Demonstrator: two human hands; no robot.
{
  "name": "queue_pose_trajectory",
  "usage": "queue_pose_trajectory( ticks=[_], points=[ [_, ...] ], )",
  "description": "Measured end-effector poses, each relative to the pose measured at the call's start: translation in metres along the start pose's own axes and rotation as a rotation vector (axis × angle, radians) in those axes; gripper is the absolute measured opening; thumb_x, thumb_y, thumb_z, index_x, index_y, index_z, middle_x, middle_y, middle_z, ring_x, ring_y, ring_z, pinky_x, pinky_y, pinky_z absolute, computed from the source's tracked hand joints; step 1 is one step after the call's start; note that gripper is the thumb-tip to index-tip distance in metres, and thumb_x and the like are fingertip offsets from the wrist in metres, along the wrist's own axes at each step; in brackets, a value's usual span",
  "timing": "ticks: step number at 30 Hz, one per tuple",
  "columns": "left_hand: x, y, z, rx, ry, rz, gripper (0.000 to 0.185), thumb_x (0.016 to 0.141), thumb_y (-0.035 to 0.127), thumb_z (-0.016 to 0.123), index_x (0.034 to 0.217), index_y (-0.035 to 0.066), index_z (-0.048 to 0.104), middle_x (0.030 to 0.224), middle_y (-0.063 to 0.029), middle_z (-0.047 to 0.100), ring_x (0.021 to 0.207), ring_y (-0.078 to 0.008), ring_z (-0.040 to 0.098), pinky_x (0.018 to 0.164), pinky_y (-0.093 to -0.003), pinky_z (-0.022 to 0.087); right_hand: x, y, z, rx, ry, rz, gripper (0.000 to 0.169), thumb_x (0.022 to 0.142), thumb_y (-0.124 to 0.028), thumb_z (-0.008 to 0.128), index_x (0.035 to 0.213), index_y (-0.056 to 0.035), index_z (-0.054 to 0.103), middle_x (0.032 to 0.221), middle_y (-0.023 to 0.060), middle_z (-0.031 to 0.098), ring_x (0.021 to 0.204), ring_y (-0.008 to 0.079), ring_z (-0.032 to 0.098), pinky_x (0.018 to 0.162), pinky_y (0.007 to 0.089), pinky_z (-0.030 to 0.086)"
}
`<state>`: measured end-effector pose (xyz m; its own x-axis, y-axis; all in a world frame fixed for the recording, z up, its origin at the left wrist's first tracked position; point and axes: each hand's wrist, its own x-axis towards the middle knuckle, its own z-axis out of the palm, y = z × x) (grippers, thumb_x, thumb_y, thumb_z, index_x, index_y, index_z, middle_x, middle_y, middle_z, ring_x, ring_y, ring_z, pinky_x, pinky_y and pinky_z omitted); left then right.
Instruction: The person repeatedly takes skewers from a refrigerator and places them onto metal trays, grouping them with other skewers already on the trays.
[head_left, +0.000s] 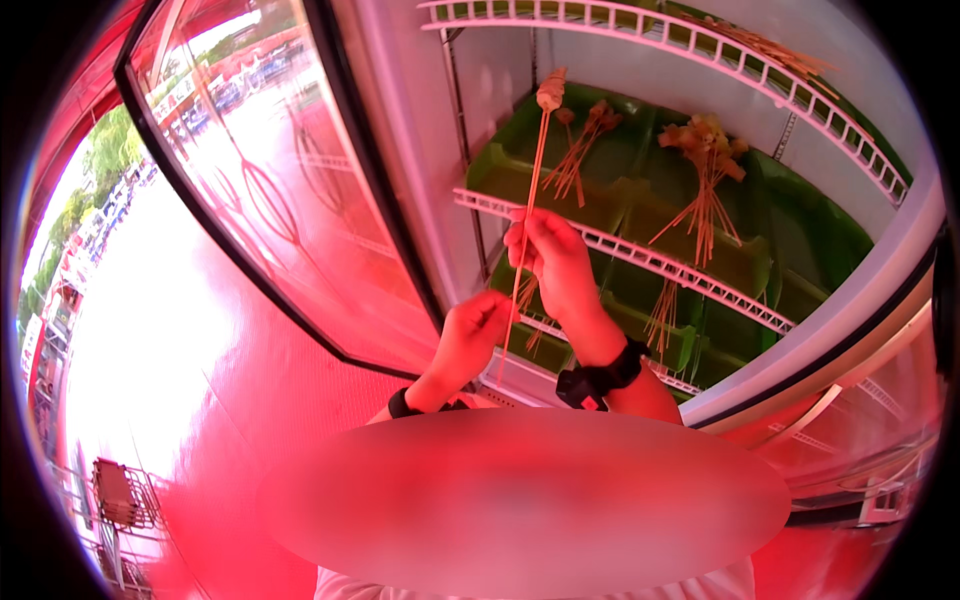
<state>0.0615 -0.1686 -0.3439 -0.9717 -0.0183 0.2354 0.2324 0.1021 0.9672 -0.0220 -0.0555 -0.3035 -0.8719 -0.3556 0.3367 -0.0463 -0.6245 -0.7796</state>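
Observation:
My right hand (556, 259) grips thin wooden skewers (535, 169) midway along their length. At their upper end sits a pale, ridged piece of food (551, 91). Lower down, my left hand (474, 330) pinches the same sticks, whose ends run on below it. Both hands are in front of an upright display refrigerator's wire shelf (675, 262). On that shelf, inside green trays (637, 202), lie a small bunch of food skewers (589, 139) and a larger bunch (705, 154). How many sticks I hold is unclear.
The refrigerator's glass door (270, 165) stands swung out on the left. More skewers (664, 319) lie on a lower level, others (765, 49) on the upper shelf. A metal rack (124, 495) is at lower left. A blurred patch covers the bottom middle.

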Motion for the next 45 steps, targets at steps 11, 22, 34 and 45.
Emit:
queue_pose_trajectory(
  ticks=[11,22,34,45],
  points=[
    [-0.097,0.01,-0.042,-0.067,0.543,0.126,0.019,0.086,0.012,0.046,0.099,-0.001,0.052,0.073,-0.0003,0.05,0.064,-0.006,0.046,0.057,-0.0178,0.039,-0.109,0.063,0.059,-0.27,-0.277,0.19,0.016,0.087,-0.009,0.04,0.093,0.0,0.051,0.068,0.0007,0.052,0.057,0.0048,0.044,0.053,0.0172,0.037],
    [-0.34,0.03,-0.07,-0.05,1.213,0.083,0.013,0.081,0.004,0.052,0.09,-0.003,0.057,0.069,0.0007,0.053,0.059,-0.0032,0.045,0.05,-0.016,0.036,-0.26,0.156,0.174,-0.029,-1.018,0.568,0.019,0.088,-0.011,0.041,0.098,0.0015,0.051,0.076,0.0068,0.057,0.063,0.0104,0.052,0.056,0.0201,0.041],
    [-0.588,0.015,-0.061,0.04,2.011,0.141,0.012,0.079,0.003,0.053,0.088,-0.003,0.059,0.061,0.0026,0.05,0.051,-0.0013,0.041,0.043,-0.0147,0.031,-0.451,0.243,0.32,0.174,-1.738,1.122,0.02,0.087,-0.009,0.039,0.097,0.0046,0.05,0.082,0.0128,0.059,0.072,0.019,0.059,0.064,0.0287,0.049],
    [-0.593,-0.024,-0.123,0.124,2.509,0.217,0.014,0.078,0.004,0.054,0.089,-0.003,0.058,0.069,-0.0014,0.056,0.056,-0.0048,0.048,0.051,-0.0189,0.039,-0.429,0.321,0.393,0.179,-2.222,1.266,0.019,0.084,-0.003,0.043,0.1,0.0044,0.05,0.085,0.011,0.058,0.078,0.0168,0.058,0.069,0.028,0.048]
  ],
)
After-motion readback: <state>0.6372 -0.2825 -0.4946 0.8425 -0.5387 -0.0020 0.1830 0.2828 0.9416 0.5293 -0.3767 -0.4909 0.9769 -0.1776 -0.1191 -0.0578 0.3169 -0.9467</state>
